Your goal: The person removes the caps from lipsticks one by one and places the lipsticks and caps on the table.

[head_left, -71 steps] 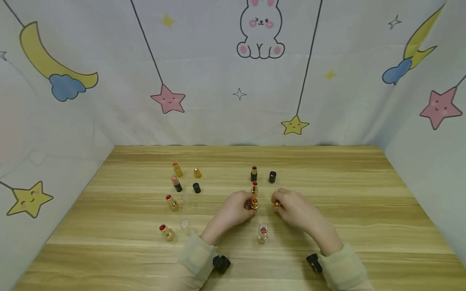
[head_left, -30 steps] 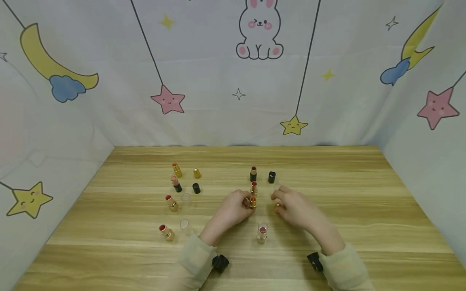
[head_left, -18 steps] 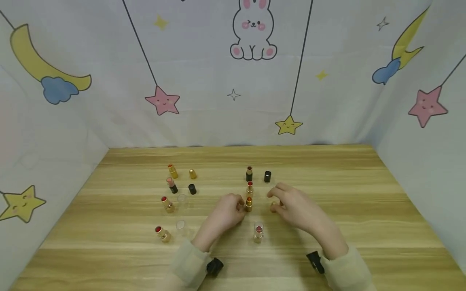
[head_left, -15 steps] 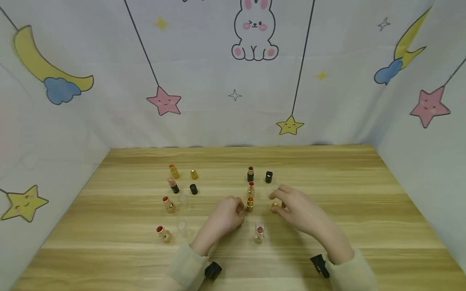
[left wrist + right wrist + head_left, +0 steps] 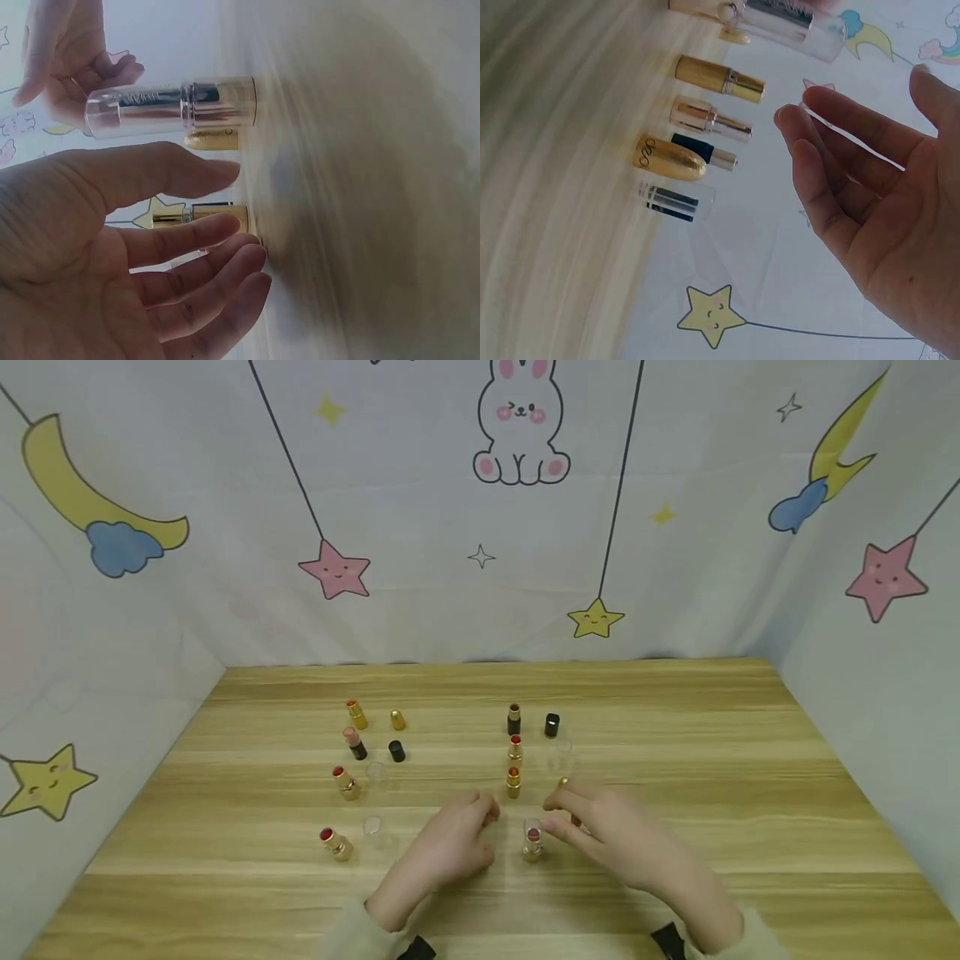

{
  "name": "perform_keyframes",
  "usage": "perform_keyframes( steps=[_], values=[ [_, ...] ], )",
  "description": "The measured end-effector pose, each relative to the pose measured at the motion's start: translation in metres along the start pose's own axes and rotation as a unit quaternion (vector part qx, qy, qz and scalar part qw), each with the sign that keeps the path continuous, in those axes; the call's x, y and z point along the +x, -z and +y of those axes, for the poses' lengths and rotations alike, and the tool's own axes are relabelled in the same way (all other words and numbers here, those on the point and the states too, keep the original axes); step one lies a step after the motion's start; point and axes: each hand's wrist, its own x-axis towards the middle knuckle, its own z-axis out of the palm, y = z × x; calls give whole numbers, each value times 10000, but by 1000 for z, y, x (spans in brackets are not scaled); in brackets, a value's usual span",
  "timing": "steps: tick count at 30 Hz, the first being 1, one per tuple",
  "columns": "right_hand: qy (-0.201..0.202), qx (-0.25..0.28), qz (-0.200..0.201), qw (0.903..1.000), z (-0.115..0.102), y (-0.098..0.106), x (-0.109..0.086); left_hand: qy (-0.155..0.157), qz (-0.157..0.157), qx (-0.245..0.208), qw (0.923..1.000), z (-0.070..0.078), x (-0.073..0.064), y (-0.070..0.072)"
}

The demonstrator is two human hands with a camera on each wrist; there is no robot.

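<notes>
In the head view a lipstick under a clear cap (image 5: 532, 842) stands upright between the two hands. My left hand (image 5: 450, 839) is just left of it, empty, thumb and fingers spread apart, as the left wrist view also shows. On the other side, my right hand (image 5: 611, 835) has its fingertips right by the clear cap; in the right wrist view its fingers are loosely bent around nothing. Beyond them an uncapped gold lipstick (image 5: 513, 782) stands upright. Its neighbour, a gold bullet-shaped cap (image 5: 667, 157), is partly hidden behind the right hand in the head view.
Farther back stand a red lipstick (image 5: 515, 750) with a clear cap (image 5: 562, 753) beside it, and a black lipstick (image 5: 513, 719) beside a black cap (image 5: 552, 725). Several uncapped lipsticks, such as a gold one (image 5: 336, 844), and their caps stand at the left. A patterned curtain (image 5: 420, 527) borders the table.
My left hand has let go of the gold lipstick and my right hand of the gold cap, both left standing. Both hands have come nearer, to either side of the clear-capped lipstick.
</notes>
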Motion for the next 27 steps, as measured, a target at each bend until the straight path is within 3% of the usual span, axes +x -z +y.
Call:
perform_keyframes(
  steps=[7,13,21,27],
  values=[
    [-135,-126,-101,9998,-9,-9,-7,-122,76,36,9999,6,-7,-7],
    [-443,-108,-58,9989,-11,-16,-9,-159,203,47,9997,13,-2,-14],
    [521,-248,453,9973,-11,-24,-3,-156,131,-37,9998,20,7,-22],
    [837,-485,650,9932,-14,-29,1,-206,303,-60,9993,23,10,-26]
  ],
)
